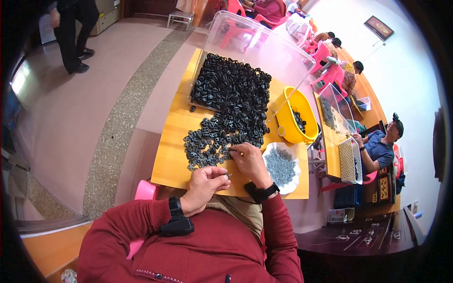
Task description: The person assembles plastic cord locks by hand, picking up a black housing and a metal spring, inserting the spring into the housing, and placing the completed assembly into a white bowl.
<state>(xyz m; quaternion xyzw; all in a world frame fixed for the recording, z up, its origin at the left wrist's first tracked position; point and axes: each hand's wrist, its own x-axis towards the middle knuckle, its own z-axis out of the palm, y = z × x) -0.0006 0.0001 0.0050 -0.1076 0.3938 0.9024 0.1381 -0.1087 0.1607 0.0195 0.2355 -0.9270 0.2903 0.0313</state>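
Near the front edge of the wooden table (171, 162), my left hand (204, 187) pinches a small dark part (227, 176) with a thin metal pin showing at its tip. My right hand (251, 162) is farther forward, at the near edge of a heap of small black plastic pieces (231, 92). Its thumb and fingers close on one black piece (231, 153), mostly covered by the fingertips. The pieces look oval with holes in them. Just right of my right hand stands a white scallop-edged dish (296, 175) full of small grey metal bits (280, 165).
A clear plastic bin (214, 35) lies tipped at the table's far side, the heap spilling from it. Behind the dish sits a yellow tub (289, 129) holding some black pieces. At the right, a seated person (382, 148) works beside a white basket (347, 160). Someone stands far left.
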